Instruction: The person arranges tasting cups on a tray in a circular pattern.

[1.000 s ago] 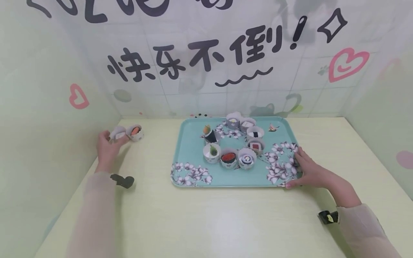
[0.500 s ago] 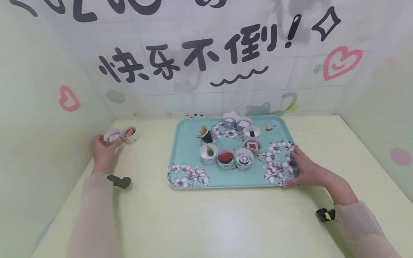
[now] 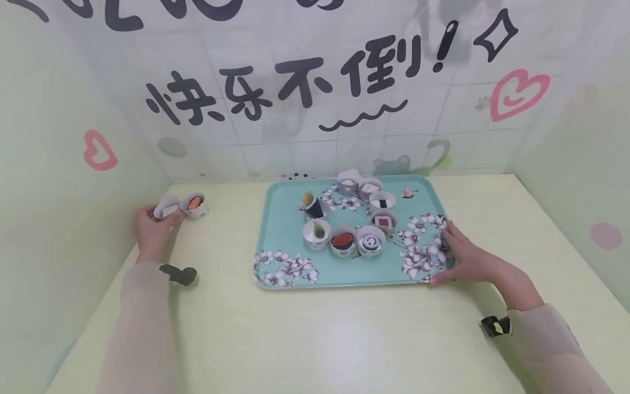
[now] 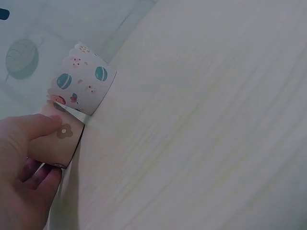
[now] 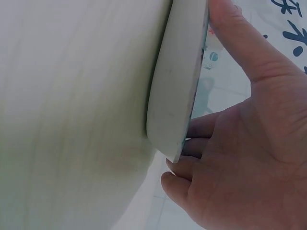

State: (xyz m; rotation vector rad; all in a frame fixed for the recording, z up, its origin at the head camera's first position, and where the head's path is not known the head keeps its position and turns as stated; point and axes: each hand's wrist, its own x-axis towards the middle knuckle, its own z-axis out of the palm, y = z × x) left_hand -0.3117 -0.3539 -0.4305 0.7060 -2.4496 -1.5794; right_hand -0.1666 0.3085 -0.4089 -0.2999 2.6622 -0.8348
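Note:
At the back left of the table, my left hand (image 3: 153,231) pinches a paper cup (image 4: 57,141) with a white piece in it, thumb on the near side. A second paper cup (image 3: 197,208), holding toy sushi with an orange topping, stands right beside it. On the turquoise floral tray (image 3: 285,219), several paper cups with toy sushi form a ring, among them one with red-topped sushi (image 3: 343,241). My right hand (image 3: 472,260) grips the tray's near right corner, thumb at the front edge and fingers along the right rim; the right wrist view shows the tray's pale outer wall (image 5: 175,91).
A wall with large black lettering (image 3: 300,82) rises behind the table, and side walls stand left and right. Pale table surface (image 3: 339,334) stretches in front of the tray and between it and the left cups. Dark straps (image 3: 179,274) show at both wrists.
The head view has swung slightly right, so everything sits a little further left in it. Both hands keep their holds, with the cups and tray in the same places.

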